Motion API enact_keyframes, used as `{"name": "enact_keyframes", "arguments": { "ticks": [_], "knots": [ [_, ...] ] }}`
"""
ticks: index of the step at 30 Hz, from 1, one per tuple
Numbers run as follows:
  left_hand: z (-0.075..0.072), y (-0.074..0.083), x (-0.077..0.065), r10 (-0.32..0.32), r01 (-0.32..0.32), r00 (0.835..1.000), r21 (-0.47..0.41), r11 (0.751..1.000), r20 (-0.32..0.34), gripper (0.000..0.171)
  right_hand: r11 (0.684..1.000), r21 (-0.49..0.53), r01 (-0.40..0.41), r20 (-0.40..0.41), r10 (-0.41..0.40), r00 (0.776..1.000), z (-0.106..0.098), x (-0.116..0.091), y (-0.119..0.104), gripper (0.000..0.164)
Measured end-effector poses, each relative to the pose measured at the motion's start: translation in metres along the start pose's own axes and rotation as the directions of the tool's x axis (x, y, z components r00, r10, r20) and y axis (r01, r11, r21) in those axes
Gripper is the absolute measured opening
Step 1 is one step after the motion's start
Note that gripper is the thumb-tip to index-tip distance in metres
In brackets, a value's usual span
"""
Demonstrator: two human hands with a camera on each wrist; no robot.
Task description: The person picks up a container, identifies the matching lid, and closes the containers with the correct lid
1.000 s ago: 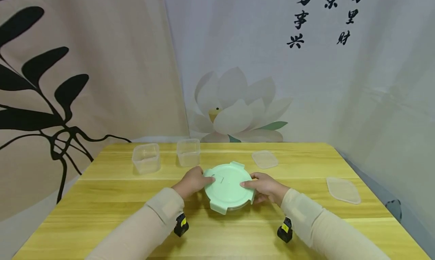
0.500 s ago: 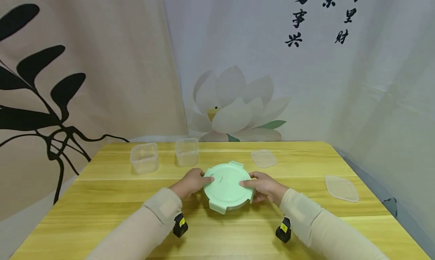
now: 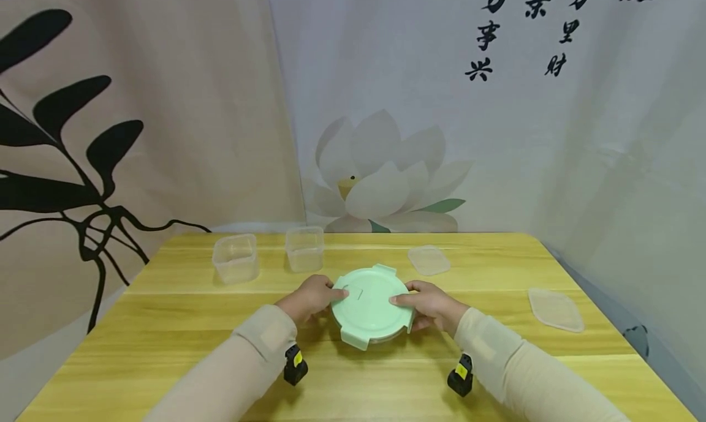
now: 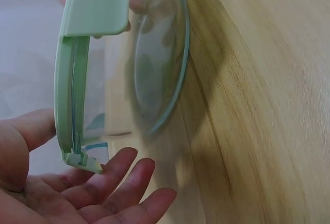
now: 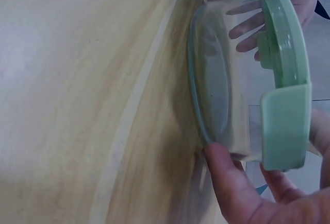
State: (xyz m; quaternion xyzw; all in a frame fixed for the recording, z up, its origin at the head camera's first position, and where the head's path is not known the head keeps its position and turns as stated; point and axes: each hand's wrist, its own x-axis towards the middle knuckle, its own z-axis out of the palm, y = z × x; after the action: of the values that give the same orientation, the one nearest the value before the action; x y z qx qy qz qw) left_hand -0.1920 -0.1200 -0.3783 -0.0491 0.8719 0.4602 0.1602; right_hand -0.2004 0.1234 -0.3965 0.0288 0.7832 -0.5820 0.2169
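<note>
Two pale cloth sleeves with smooth, wide cuffs reach in from the lower edge, which cuts them off; at each wrist sits a small black box (image 3: 295, 365) with a yellow patch. The left hand (image 3: 312, 296) pinches the rim of a green lid (image 3: 371, 308), thumb on top and forefinger beneath, its other fingers spread apart. The right hand (image 3: 434, 305) grips the opposite side, thumb on the lid, a fingertip against the base of the glass bowl (image 5: 219, 80) under it. The lid is round, matte plastic with squarish flaps at its edge and a thin dark line on top; the bowl is clear, smooth and round-cornered, greenish along its base edge.

Both are over the middle of the table (image 3: 165, 342), whose glossy, yellowish wood has long streaks of grain. To the right lies a flat, cloudy plastic sheet (image 3: 556, 310) with rounded corners. Farther back, two squarish translucent tubs (image 3: 235, 259) stand to the left, and a second cloudy sheet (image 3: 429, 260) lies right of centre.

Behind hangs creased cloth (image 3: 607, 165) printed with a pale flower, dark leaves and black characters, some cropped at the top. The left forefinger's tip is hidden behind a flap; whether the bowl touches the table, I cannot tell.
</note>
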Motion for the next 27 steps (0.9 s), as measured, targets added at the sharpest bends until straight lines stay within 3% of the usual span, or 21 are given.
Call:
{"name": "enact_keyframes", "arguments": {
  "ticks": [13, 27],
  "knots": [
    [0.0051, -0.0023, -0.0016, 0.000, 0.003, 0.999, -0.087, 0.996, 0.041, 0.031, 1.000, 0.016, 0.000, -0.024, 0.000, 1.000, -0.0002, 0.0002, 0.0017, 0.044],
    [0.0087, -0.0021, -0.0078, -0.022, 0.025, 0.999, -0.091, 0.996, 0.038, 0.033, 1.000, 0.007, 0.000, 0.018, 0.000, 1.000, -0.0041, -0.0005, 0.0041, 0.050]
  ]
}}
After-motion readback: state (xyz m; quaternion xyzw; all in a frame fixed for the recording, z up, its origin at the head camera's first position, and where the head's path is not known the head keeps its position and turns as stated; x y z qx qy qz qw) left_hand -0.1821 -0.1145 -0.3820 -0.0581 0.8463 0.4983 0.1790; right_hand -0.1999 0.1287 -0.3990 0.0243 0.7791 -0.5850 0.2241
